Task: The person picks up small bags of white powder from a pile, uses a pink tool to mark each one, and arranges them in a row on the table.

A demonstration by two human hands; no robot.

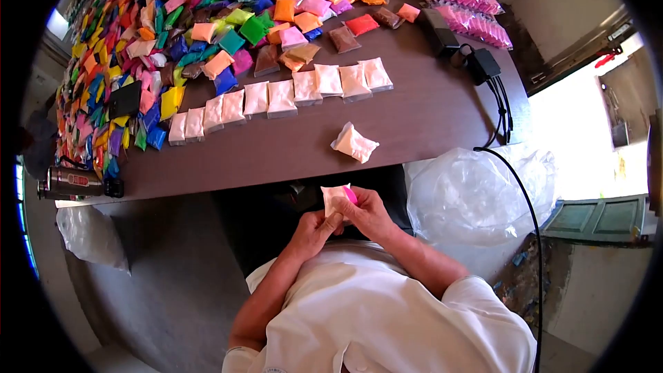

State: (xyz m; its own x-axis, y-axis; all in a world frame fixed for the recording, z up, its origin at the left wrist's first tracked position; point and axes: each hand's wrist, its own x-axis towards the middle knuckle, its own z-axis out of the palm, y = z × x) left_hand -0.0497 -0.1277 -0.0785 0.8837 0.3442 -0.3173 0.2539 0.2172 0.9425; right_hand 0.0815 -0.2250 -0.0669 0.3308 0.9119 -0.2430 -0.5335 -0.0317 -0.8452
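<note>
Both hands hold small pale peach plastic packet over my lap, just below dark brown desk edge. Left hand fingers pinch its lower side; right hand fingers closed on top, possibly round a pink bit. Best pinch evenly, packet upright.

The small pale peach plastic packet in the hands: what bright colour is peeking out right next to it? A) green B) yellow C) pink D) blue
C: a bright pink bit shows at the upper right edge of the small pale peach plastic packet, which the left hand and the right hand hold between them.
</note>
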